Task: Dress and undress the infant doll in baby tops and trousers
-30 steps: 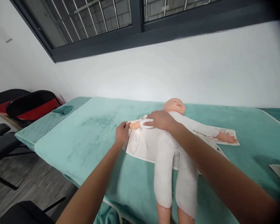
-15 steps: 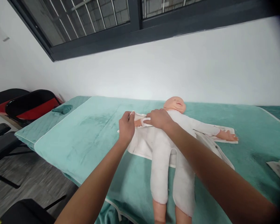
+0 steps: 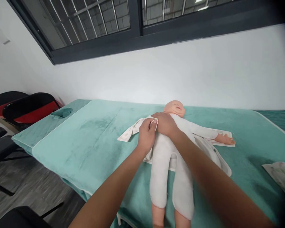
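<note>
A baby doll (image 3: 161, 148) in white long underwear lies on its back on a teal-covered bed. Spread open beneath it is a pale printed baby shirt (image 3: 130, 131), one sleeve stretching out to the left. My left hand (image 3: 147, 133) pinches the shirt's edge between thumb and fingers beside the doll's chest. Right against it, my right hand (image 3: 165, 124) lies over the doll's shoulder with fingers closed on the shirt; its fingertips are partly hidden. The doll's arm on that side is covered by cloth and hands. Its other arm (image 3: 224, 139) stretches over the opposite sleeve.
The teal cover (image 3: 85, 139) extends far to the left. A crumpled pale cloth (image 3: 281, 174) lies at the right edge. Black folding chairs (image 3: 33, 109) with red parts stand at the left. Behind the bed are a white wall (image 3: 133, 82) and a barred window (image 3: 92, 19).
My left hand has moved right, up against my right hand, bringing the shirt's edge along. The doll's bare hand, visible before between my hands, is now covered, and a sleeve lies out to the left.
</note>
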Demonstrator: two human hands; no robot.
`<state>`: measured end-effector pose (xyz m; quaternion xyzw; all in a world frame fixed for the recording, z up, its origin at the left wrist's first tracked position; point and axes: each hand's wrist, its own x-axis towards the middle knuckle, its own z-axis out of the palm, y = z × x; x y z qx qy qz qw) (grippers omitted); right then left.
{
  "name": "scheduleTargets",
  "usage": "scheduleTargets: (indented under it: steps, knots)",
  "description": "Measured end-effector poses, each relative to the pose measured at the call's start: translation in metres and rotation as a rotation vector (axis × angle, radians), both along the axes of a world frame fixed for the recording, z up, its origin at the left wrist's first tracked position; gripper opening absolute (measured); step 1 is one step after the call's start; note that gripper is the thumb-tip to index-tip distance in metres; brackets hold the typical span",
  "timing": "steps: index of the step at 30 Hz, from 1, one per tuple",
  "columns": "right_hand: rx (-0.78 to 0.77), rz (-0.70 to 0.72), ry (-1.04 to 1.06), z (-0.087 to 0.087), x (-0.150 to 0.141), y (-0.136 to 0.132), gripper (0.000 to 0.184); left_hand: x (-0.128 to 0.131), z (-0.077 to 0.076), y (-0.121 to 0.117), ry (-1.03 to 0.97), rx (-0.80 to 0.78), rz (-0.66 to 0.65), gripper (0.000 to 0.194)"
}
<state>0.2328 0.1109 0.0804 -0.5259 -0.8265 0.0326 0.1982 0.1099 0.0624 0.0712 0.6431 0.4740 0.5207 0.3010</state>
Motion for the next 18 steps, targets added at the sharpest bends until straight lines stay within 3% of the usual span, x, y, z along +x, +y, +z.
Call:
scheduleTargets:
  steps: [3,5,7,10,14,18]
  knots:
    - [0.139,-0.126,0.479,-0.014,0.032,-0.022,0.028,-0.007,-0.006,0.003,-0.005,-0.039,-0.016,0.024]
    - [0.226,-0.310,0.714,-0.026,0.062,-0.034,0.029,-0.007,-0.010,0.008,-0.032,-0.104,-0.031,0.025]
    - [0.183,-0.603,0.713,-0.038,0.092,-0.041,0.029,-0.003,-0.013,0.014,-0.055,-0.151,-0.016,0.026]
    - [-0.098,-0.815,0.490,-0.046,0.118,-0.047,0.039,0.005,-0.011,0.021,-0.061,-0.163,0.014,0.026]
    - [-0.228,-0.765,0.328,-0.045,0.109,-0.052,0.056,0.013,-0.006,0.020,-0.009,-0.143,-0.002,0.025]
    - [-0.227,-0.645,0.549,-0.042,0.093,-0.053,0.055,0.018,-0.001,0.019,0.027,-0.109,-0.015,0.026]
